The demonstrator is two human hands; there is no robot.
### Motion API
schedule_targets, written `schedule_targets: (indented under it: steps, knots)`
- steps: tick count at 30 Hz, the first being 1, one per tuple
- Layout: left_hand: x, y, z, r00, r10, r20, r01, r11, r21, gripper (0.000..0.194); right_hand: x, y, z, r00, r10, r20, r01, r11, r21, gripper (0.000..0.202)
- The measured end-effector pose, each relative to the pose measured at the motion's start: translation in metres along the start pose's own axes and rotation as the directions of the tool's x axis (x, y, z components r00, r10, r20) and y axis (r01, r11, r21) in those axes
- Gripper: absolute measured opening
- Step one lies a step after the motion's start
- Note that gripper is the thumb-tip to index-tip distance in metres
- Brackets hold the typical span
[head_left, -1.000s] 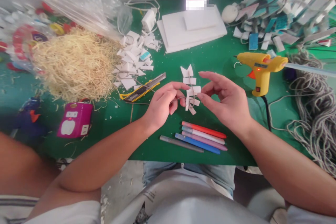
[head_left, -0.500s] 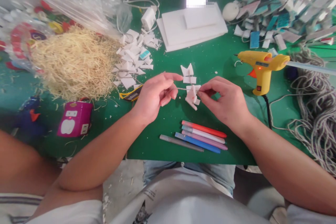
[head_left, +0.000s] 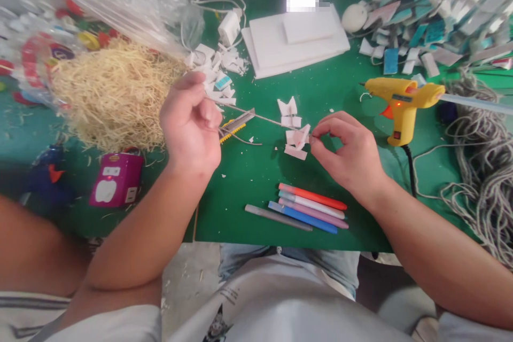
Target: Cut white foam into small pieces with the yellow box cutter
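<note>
A thin grey cord [head_left: 256,115] runs from my left hand [head_left: 191,123] across to small white foam pieces [head_left: 296,139] in the middle of the green table. My left hand is closed on the cord, above the straw and the yellow knife. My right hand [head_left: 340,152] pinches the cord's other end at the right edge of the foam pieces. More white pieces [head_left: 289,112] stand just beyond. A loose cord tail hangs below my left hand, beside the yellow utility knife [head_left: 237,126].
Pens [head_left: 312,200] lie near the front edge. A yellow glue gun [head_left: 401,101] and grey yarn [head_left: 473,171] are at the right. Straw [head_left: 120,91], white scraps and a purple power socket [head_left: 116,179] are at the left. White foam sheets [head_left: 272,53] lie behind.
My left hand has moved left and up, drawing the cord out long and uncovering the knife. The foam pieces have turned a little. My right hand has shifted slightly right.
</note>
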State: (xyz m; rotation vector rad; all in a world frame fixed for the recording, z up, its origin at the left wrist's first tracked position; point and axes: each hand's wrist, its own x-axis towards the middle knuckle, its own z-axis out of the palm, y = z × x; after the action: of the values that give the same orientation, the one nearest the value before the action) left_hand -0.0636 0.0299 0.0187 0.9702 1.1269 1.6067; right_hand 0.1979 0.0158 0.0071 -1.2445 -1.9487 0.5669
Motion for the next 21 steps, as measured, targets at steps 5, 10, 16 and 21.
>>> schedule_targets:
  steps: [5,10,16,21]
  knots:
    - [-0.01,-0.006,0.002,0.974,0.193,-0.123,-0.188,0.981,0.05,0.011,-0.001,-0.005,-0.002,1.0,-0.011,0.011,0.011,0.997,0.082,0.014]
    - [-0.018,-0.005,0.003,0.987,0.156,-0.048,-0.152,0.986,0.074,0.019,-0.003,-0.015,-0.002,0.995,0.03,0.097,-0.054,0.965,0.255,0.009]
    - [-0.023,0.002,0.015,0.998,0.052,0.047,-0.053,0.998,0.041,0.019,-0.003,-0.019,0.001,0.968,0.107,0.228,-0.209,0.847,0.489,0.014]
    - [-0.035,0.004,0.033,0.994,0.011,0.107,-0.021,0.995,0.101,0.026,-0.002,-0.023,-0.001,0.952,0.119,0.281,-0.24,0.859,0.451,0.009]
